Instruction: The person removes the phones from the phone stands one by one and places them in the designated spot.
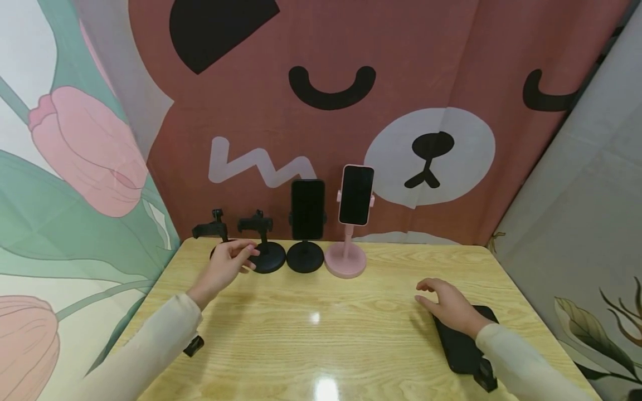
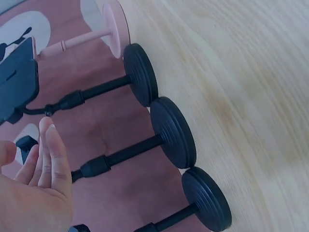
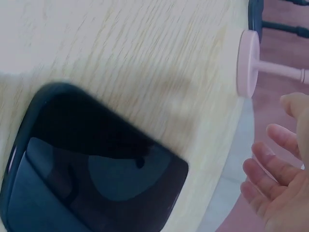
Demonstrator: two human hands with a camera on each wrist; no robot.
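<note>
Left of the pink stand (image 1: 346,264): the left hand (image 1: 227,266), fingers loosely bent, thumb narrowly apart, by two black stands (image 1: 271,260); then a third black stand (image 1: 305,259) bearing a black phone (image 1: 308,209). The pink stand carries a pale-rimmed phone (image 1: 356,195). Right of it: the right hand (image 1: 451,305), fingers curved, parted, near a flat-lying phone (image 1: 457,348).

Brown bear cloth (image 1: 411,72) fills the back, tulip cloth (image 1: 85,150) down the left, grey leafy cloth (image 1: 577,223) right, and glare (image 1: 326,389) gleaming off the wood-grain surface (image 1: 361,317)!
</note>
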